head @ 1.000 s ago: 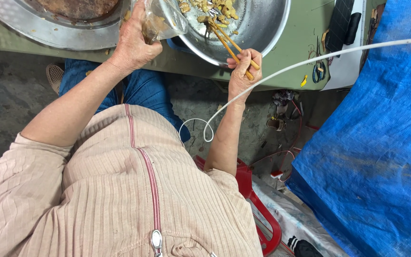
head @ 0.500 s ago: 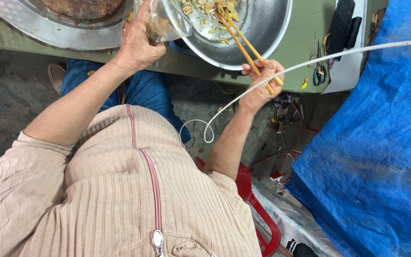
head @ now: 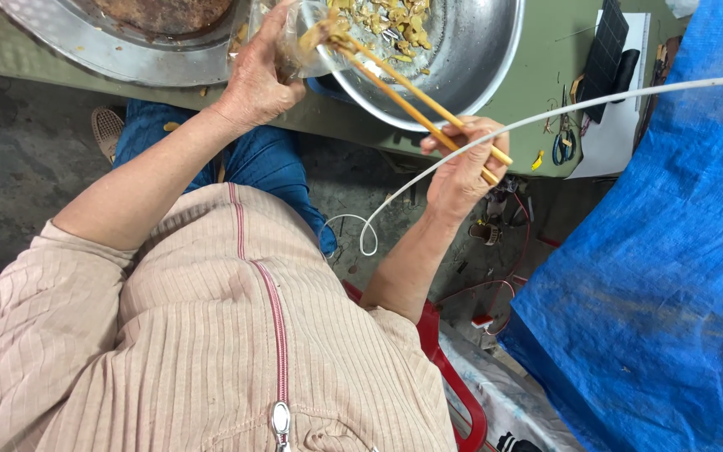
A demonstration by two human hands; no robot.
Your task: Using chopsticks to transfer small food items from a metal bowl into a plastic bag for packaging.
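Observation:
My left hand (head: 259,77) grips a clear plastic bag (head: 296,40) at the edge of the table, between two metal basins. My right hand (head: 463,167) holds a pair of wooden chopsticks (head: 416,92) slanting up to the left. Their tips carry a bit of yellowish food at the mouth of the bag. The right-hand basin (head: 470,59) holds several yellowish food pieces (head: 387,15). The left-hand basin (head: 110,52) holds a brown mass, cut off by the top of the view.
A green table (head: 537,59) carries a dark flat object (head: 602,46) and blue-handled pliers (head: 561,146). A white cable (head: 596,100) crosses in front. A blue tarp (head: 671,251) fills the right. A red plastic stool (head: 453,368) is under me.
My right hand has drawn back down and to the right, and the chopstick tips have swung left from the basin to the bag mouth with food. My left hand keeps hold of the bag.

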